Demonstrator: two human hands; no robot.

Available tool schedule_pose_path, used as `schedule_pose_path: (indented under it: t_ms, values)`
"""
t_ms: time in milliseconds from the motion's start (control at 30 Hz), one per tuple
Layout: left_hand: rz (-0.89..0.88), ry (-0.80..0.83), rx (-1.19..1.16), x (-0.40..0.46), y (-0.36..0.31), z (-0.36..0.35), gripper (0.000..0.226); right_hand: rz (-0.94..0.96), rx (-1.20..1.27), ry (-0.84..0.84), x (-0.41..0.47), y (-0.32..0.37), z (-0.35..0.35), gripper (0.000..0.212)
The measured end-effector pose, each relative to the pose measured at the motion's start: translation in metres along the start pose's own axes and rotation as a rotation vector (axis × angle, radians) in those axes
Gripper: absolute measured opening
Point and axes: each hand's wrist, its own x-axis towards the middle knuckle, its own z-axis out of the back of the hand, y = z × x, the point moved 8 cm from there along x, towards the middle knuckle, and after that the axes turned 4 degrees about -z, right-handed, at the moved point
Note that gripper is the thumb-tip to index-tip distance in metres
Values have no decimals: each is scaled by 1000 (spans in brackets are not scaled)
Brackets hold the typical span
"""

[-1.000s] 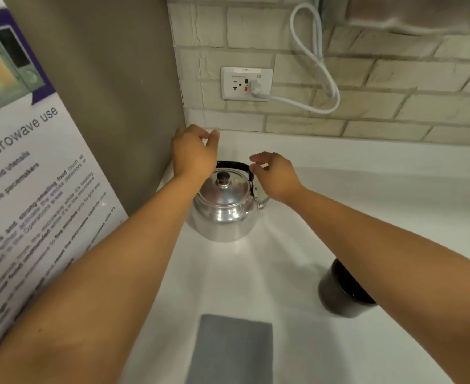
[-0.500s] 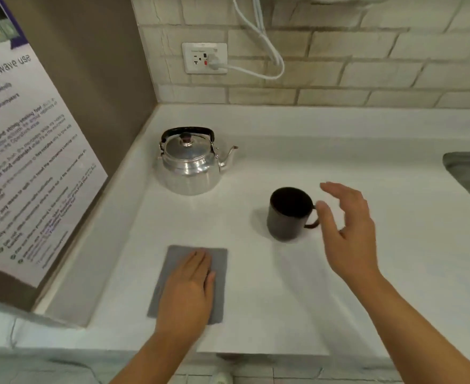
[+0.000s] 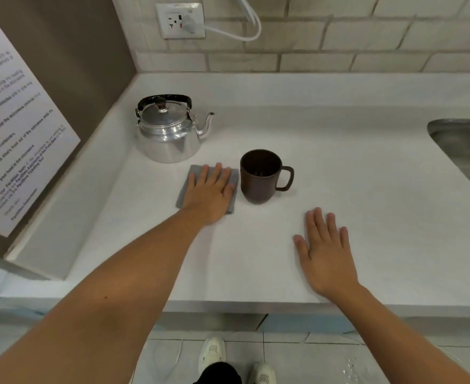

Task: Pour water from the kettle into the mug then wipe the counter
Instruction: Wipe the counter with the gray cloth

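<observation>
Left hand (image 3: 210, 194) spread flat on grey cloth (image 3: 192, 180), brown mug (image 3: 260, 176) just beside at its 3 o'clock, steel kettle (image 3: 170, 131) at 11 o'clock, right hand (image 3: 326, 254) open-palmed on white desk (image 3: 366, 189), empty.

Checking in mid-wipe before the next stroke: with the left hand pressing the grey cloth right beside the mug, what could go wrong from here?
1. The left hand presses the grey square cloth close beside the dark brown plastic mug; a stroke rightward could knock it over.
2. The shiny metal kettle stands just behind the cloth, so a forward stroke may bump it.
</observation>
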Motion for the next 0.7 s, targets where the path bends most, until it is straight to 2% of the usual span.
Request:
schedule_pose_path:
  t_ms: [167,233,367,533,600,700]
  values:
    - [179,-52,-49,-53,24,2,58,2,4,-3,0,0,0,65]
    - [217,-77,-70,-91,13,-5,59,7,14,-5,0,0,0,65]
    - [104,-91,-68,-141,-58,-19,65,30,107,10,3,-2,4,61]
    - [-133,-77,-150,-122,-162,-30,56,34,446,56,4,-16,22,50]
    - [-249,-17,-289,-106,-193,-25,54,-6,552,39,3,-24,31,48]
    - [-260,16,-872,-96,-190,-3,44,-52,600,-47,1,-29,43,46]
